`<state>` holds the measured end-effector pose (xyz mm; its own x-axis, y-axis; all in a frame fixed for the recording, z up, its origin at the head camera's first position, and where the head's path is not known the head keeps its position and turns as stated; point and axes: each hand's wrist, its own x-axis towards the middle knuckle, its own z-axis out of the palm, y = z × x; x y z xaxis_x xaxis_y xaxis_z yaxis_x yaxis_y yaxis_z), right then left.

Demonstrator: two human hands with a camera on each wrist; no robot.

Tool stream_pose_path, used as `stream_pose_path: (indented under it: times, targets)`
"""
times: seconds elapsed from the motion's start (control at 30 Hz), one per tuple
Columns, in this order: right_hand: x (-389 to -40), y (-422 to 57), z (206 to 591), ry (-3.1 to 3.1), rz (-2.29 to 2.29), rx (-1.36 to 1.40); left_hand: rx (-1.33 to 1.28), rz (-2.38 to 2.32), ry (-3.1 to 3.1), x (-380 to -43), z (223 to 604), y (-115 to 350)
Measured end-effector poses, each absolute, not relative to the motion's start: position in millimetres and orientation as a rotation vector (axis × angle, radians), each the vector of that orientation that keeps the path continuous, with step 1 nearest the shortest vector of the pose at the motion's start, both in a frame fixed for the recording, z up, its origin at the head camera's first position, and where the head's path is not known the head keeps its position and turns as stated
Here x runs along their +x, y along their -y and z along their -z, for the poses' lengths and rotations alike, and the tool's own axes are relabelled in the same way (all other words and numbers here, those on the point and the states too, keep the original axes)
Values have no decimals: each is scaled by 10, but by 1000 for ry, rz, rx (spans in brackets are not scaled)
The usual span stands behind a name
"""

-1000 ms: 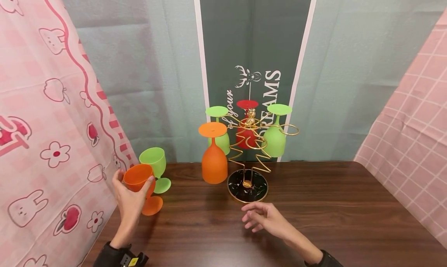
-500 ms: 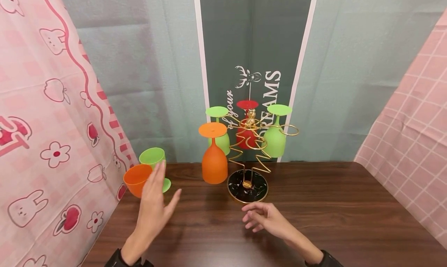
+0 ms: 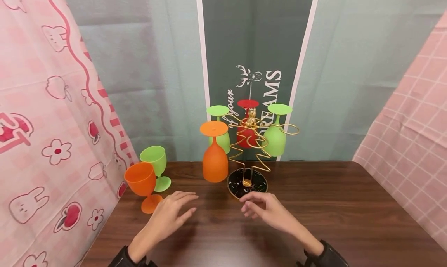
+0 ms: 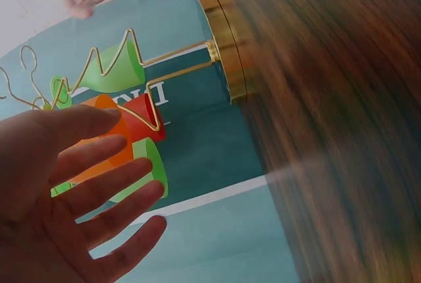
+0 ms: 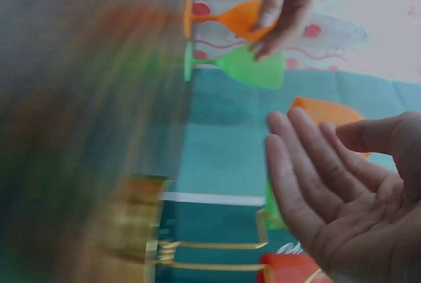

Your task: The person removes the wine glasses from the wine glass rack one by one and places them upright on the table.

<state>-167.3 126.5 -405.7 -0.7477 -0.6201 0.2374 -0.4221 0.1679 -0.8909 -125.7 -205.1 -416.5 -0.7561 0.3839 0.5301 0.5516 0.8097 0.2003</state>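
In the head view my left hand (image 3: 171,212) hovers over the table just right of an upright orange goblet (image 3: 141,179), fingers loosely extended and holding nothing. My right hand (image 3: 269,210) hovers in front of the round black base (image 3: 241,183) of a gold wire glass rack (image 3: 257,158), its fingers relaxed with nothing in them. Upside down on the rack hang an orange goblet (image 3: 215,164), a red goblet (image 3: 247,137), a green goblet at the left (image 3: 223,143) and another green goblet (image 3: 275,141) at the right. A green goblet (image 3: 155,160) stands upright behind the standing orange one.
The brown wooden table (image 3: 331,212) reaches back to a grey-green curtain (image 3: 335,84). A pink patterned cloth (image 3: 70,143) hangs along the left side, close to the standing goblets, and a pink checked cloth (image 3: 412,143) along the right. One front ring (image 3: 291,130) of the rack bears no goblet.
My left hand has let go of the standing orange goblet and moved right and toward me, over the table. The goblet stays upright where it was. My right hand has hardly moved.
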Motion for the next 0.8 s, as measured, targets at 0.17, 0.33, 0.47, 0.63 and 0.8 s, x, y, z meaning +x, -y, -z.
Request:
stream_pose_path:
  times: [0.17, 0.33, 0.47, 0.63, 0.8]
  targets:
    - [-1699, -1073, 3724, -2465, 1597, -1350, -715, 605, 2671, -1215, 4143, 2036]
    - [-1694, -869, 3241, -2738, 1517, -1582, -742, 626, 2743, -1211, 4135, 2025]
    - [-1743, -744, 2912, -3003, 1504, -1745, -801, 633, 2786, -1212, 4121, 2023]
    - [-1876, -523, 2692, -3277, 1456, -1804, -813, 622, 2844, -1178, 4102, 2066]
    - [-1948, -372, 2632, -3497, 1023, -1755, -816, 621, 2876, -1206, 4110, 2043]
